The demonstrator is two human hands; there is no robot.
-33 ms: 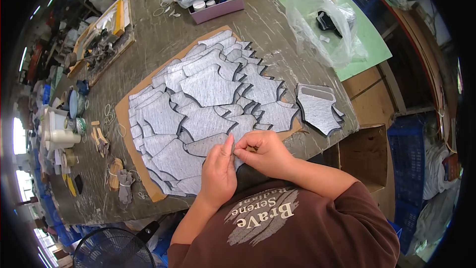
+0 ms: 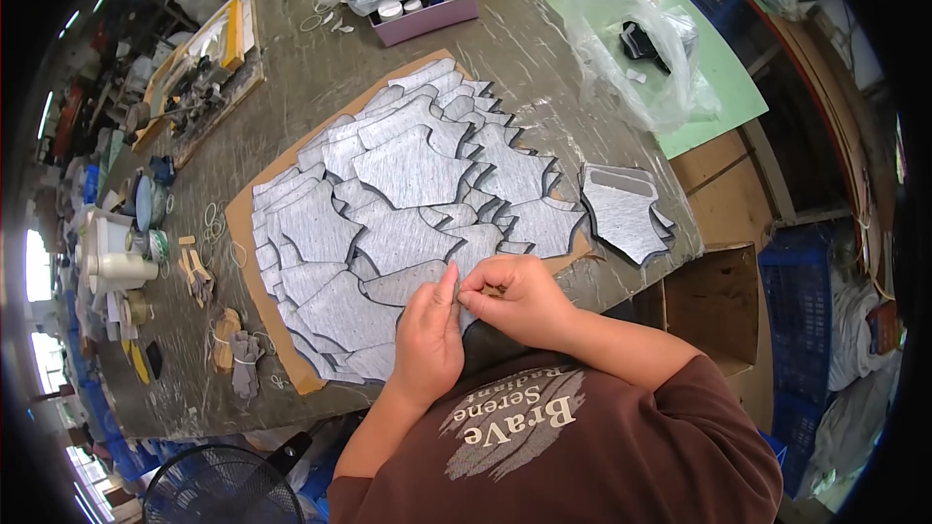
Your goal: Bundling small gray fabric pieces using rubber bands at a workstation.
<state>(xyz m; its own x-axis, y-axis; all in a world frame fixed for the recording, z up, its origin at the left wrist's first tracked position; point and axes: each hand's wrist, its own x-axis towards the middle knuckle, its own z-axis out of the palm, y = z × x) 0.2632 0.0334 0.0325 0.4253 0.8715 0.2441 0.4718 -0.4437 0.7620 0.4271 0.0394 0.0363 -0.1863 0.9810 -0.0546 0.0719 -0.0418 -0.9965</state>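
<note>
Nothing has moved: both hands' fingers still pinch the grey fabric piece.

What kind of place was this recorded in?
Probably a small workshop that cuts and glues fabric parts. Many grey cut pieces lie overlapped on a cardboard sheet, beside a box of jars and blue crates.

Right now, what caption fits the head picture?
Both hands, left hand and right hand, pinch a grey fabric piece beside overlapping grey pieces on cardboard.
</note>
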